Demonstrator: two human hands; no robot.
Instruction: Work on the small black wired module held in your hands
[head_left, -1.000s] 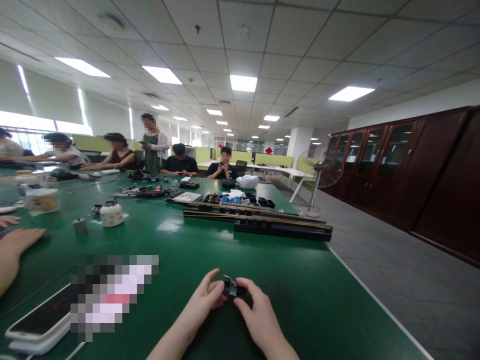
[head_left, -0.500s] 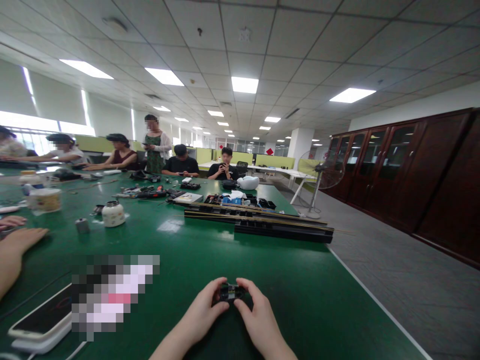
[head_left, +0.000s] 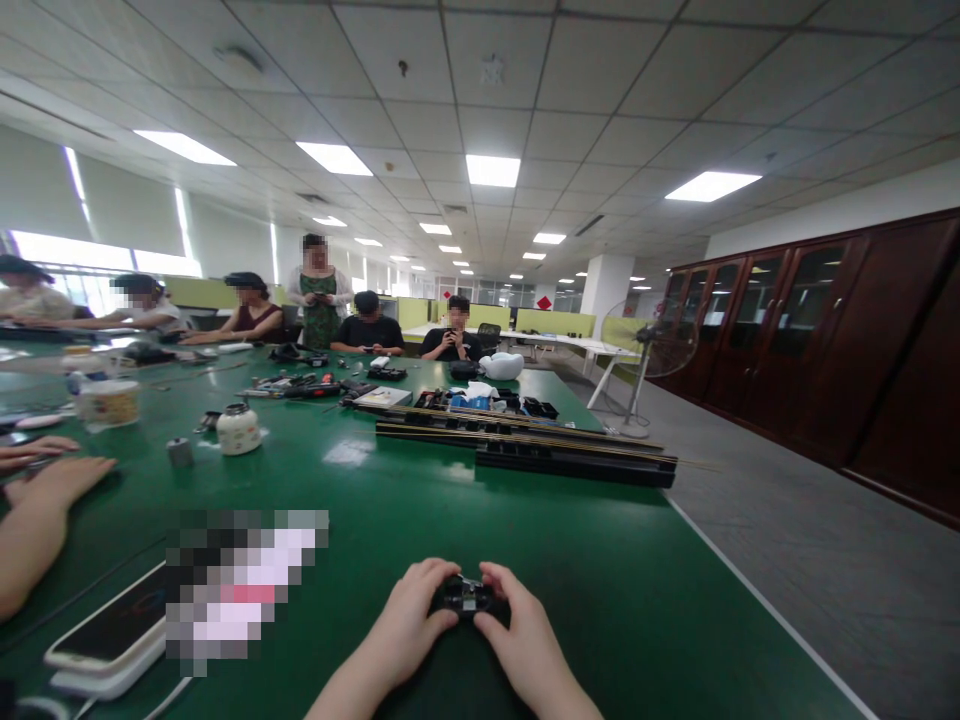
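Observation:
Between my two hands is a small black device (head_left: 470, 597) with a light, shiny patch in its middle; its exact kind is too small to make out. My left hand (head_left: 412, 610) grips its left end, thumb in front and fingers behind. On the right end, my right hand (head_left: 517, 620) pinches it the same way. Both hands partly cover the device. It is held above the near part of the green table (head_left: 360, 520).
A phone (head_left: 112, 615) with cables lies to the left, beside a co-worker's hands (head_left: 75, 475). A small jar (head_left: 238, 430), a grey cylinder (head_left: 178, 452) and a tub (head_left: 109, 403) stand farther off. Long black rails (head_left: 574, 468) with thin rods lie ahead. A fan (head_left: 641, 350) stands beyond.
The camera view has shifted slightly, so the scene sits a little farther right. The black device looks tilted a bit differently; both hands keep hold of it. The co-worker's hands show more.

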